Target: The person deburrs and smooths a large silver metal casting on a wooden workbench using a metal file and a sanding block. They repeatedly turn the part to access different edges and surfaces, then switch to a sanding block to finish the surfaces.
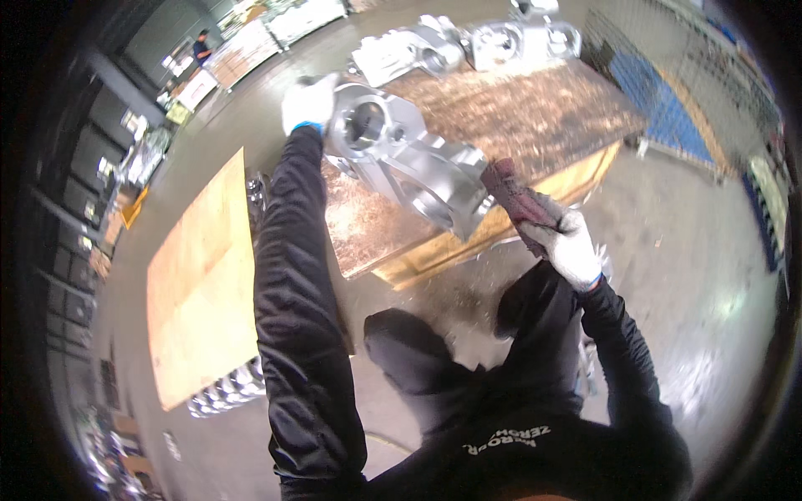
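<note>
A large silver metal casting [409, 159] with a round bore at its far left end lies slanted over the near left part of a worn wooden tabletop [518, 117]. My left hand [309, 102], in a white glove, is closed on the casting's far left end; its fingertips are partly hidden. My right hand [570, 246], also white-gloved, grips a dark reddish-brown cloth or abrasive pad [520, 199]; which of the two I cannot tell. The pad's upper end is close beside the casting's near right end. Whether they touch is unclear.
More silver castings [409, 50] stand along the table's far edge. To the left, a plywood sheet [205, 284] covers a stack of metal parts [230, 391]. A wire mesh cage [685, 75] with blue sheeting stands at the far right. Another person [201, 48] is far off at the upper left.
</note>
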A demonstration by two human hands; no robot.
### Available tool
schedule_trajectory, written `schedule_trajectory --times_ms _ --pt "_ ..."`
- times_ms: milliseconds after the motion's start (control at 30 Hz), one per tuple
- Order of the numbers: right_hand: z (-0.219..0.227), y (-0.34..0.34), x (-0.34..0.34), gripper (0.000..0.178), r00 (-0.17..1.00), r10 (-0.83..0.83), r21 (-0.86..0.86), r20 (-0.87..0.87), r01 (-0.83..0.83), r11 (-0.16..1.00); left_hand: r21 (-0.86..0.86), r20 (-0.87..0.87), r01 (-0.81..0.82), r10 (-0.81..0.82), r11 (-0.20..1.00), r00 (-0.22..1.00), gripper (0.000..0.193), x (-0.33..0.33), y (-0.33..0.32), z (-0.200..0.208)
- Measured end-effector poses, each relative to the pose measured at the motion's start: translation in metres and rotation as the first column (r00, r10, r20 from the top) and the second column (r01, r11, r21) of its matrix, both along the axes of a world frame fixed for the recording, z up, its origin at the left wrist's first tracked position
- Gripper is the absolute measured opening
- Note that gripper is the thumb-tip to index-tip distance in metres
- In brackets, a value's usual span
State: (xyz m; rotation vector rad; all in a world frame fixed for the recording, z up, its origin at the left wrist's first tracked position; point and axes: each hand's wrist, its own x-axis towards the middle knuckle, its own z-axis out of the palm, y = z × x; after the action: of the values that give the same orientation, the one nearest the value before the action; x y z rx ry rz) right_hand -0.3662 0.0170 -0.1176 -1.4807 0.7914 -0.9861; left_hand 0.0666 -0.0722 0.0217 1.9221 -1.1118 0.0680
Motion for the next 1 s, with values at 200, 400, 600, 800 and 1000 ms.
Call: schedule_trajectory --times_ms 200,400,600,800,1000 --pt "0.095 -0.05 0.112 0.044 0.817 -0.394 -0.897 -0.42 -0.31 0.313 0.055 -0.066 -0.009 0.013 0.998 0.998 0.08 -0.03 0.011 0.009" --pt "0.075 -0.085 0.182 0.034 0.776 -0.417 -0.881 -0.473 -0.431 0.197 0.105 -0.032 -0.041 0.045 0.994 0.998 0.086 -0.034 0.023 0.014" --pt "0.071 -0.047 0.222 0.033 0.966 0.148 0.098 0.21 -0.172 0.98 0.01 -0.027 -0.064 0.064 0.998 0.998 0.07 -0.031 0.02 0.008" --pt "0.082 -0.045 0.232 0.027 0.945 0.147 0.067 0.294 -0.173 0.983 -0.009 -0.024 -0.055 0.055 0.998 0.998 0.068 -0.035 0.013 0.008" --pt "0.072 -0.074 0.201 0.035 0.642 -0.582 -0.81 -0.5 -0.584 0.053 0.067 0.004 -0.014 0.014 0.998 1.0 0.084 -0.019 0.026 0.004"
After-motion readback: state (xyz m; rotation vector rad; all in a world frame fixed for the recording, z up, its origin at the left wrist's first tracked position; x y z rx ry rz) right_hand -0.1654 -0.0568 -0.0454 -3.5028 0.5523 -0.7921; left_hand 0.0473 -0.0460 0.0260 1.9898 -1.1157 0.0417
